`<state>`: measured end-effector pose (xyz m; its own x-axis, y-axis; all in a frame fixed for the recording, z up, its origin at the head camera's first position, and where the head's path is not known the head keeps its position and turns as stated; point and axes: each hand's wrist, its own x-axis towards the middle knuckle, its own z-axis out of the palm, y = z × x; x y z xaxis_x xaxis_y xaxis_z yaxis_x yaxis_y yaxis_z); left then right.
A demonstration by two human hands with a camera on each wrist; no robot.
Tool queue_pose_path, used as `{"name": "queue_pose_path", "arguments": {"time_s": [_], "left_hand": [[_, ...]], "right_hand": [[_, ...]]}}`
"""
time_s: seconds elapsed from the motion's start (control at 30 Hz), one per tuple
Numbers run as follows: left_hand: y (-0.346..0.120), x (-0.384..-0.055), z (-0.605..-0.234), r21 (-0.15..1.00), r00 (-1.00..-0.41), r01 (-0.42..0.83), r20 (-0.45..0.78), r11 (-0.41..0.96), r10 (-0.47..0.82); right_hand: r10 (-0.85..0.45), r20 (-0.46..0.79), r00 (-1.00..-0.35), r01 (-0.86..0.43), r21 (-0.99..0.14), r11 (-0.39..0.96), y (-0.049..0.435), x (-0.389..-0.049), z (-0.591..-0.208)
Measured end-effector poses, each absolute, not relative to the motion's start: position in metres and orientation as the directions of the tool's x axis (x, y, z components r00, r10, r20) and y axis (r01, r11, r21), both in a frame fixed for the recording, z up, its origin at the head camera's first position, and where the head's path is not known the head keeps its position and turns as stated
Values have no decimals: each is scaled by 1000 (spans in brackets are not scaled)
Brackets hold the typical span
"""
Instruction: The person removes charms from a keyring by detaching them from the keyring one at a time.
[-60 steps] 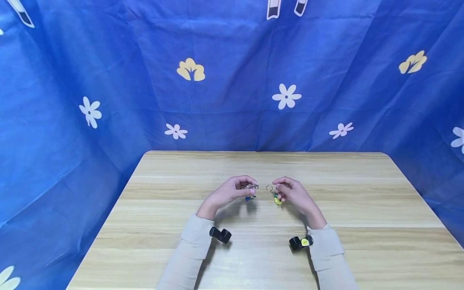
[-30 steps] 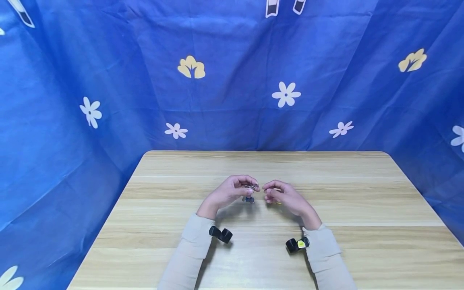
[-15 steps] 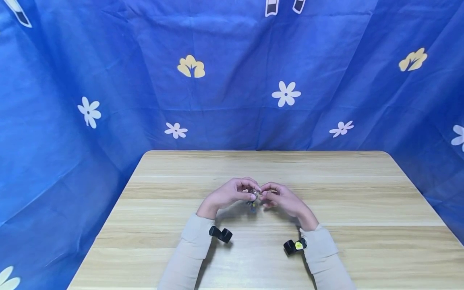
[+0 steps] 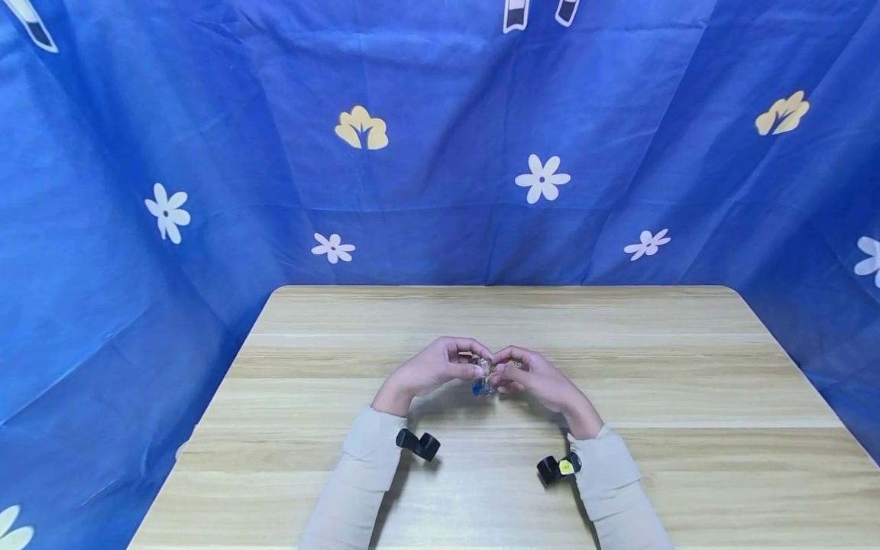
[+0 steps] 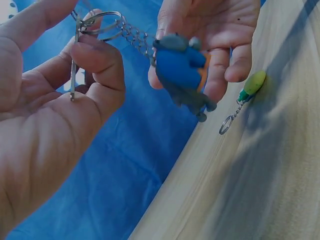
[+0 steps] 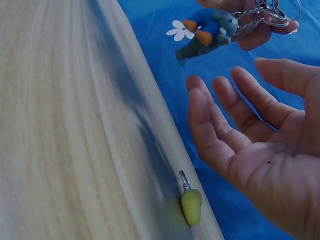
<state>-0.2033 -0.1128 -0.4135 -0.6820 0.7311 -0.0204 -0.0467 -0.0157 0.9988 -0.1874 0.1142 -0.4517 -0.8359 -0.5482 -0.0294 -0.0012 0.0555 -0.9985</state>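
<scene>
While my left hand (image 4: 436,367) pinches the rings (image 5: 119,22), the blue-grey figure (image 5: 179,67) hangs head-up above the table (image 4: 687,367); my right hand (image 4: 546,378), loosely spread, holds nothing. Toward the far edge, a yellow-green charm (image 5: 255,84) points its ring left. My wrist label (image 4: 566,466) is illegible.

A small figurine (image 5: 175,67) with a grey head, a blue body and orange parts hangs in the air, tilted, its narrower grey end pointing away from its chain (image 5: 135,37). The chain runs from its head to shiny metal split rings (image 5: 107,25), held by the curled fingers of the left hand (image 4: 436,363); a thin, flat metal piece (image 5: 74,65), seen edge-on, hangs from these rings. The figurine is just beside the loosely spread fingers of the right hand (image 6: 260,135). Lower down, a yellow-green charm (image 5: 255,84) with a green cap lies on its side on the worktop (image 4: 687,367), its short chain and ring (image 5: 226,125) stretched out.
</scene>
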Motion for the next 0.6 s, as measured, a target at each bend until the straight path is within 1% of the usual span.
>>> {"name": "queue_pose_path", "arguments": {"time_s": [0.13, 0.3, 0.4, 0.6], "left_hand": [[-114, -203, -412, 998, -696, -52, -17, -27, 718], [-115, -205, -413, 998, -699, -50, -15, -28, 715], [-115, -207, -414, 998, -699, -46, -6, -37, 715], [-116, -211, -415, 994, -691, -78, 0, -75, 723]], "right_hand": [[-539, -25, -842, -10, -998, 63, 114, -188, -451], [-542, -18, -840, -16, -998, 57, 112, -189, -450], [-553, -11, -833, -14, -999, 42, 111, -189, -450], [-588, 4, -809, -3, -1000, -3, 110, -191, -451]]}}
